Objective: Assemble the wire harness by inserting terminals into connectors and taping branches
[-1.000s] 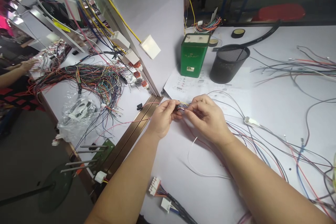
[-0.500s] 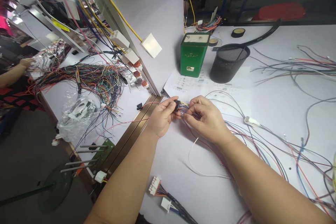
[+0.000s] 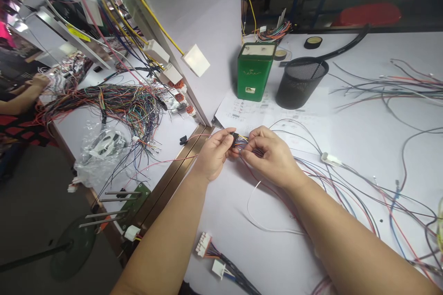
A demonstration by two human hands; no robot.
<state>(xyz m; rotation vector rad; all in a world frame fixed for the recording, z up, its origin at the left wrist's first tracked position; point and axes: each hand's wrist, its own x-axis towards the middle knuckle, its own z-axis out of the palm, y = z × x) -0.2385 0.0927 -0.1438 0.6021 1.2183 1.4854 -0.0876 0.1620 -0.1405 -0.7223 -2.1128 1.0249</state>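
Left hand: the left hand [image 3: 213, 155] sits near the middle of the white table [image 3: 363, 133]. Its fingers are pinched tight on a small black plug [image 3: 235, 138].
Right hand: the right hand [image 3: 272, 156] is just at 3 o'clock from the left hand. Its fingertips are squeezed together on the thin wires [image 3: 247, 144] that go into the plug.
Black plug: it is held up between the two hands, just above the table.
Wires: they run from the plug toward 4 o'clock and spread out over the table.
Paper: a printed sheet [image 3: 242, 110] lies at 12 o'clock from the hands.
Green tin: the green tin [image 3: 254, 71] stands at 12 o'clock, past the paper.
Black cup: a black mesh cup [image 3: 299, 83] stands just at 3 o'clock from the tin.
White plugs: two white plugs [image 3: 209, 253] lie at 6 o'clock, close to the left arm.
Other person: another person's hand [image 3: 34, 84] is far off at 9 o'clock, by a big pile of colored wires [image 3: 117, 103].
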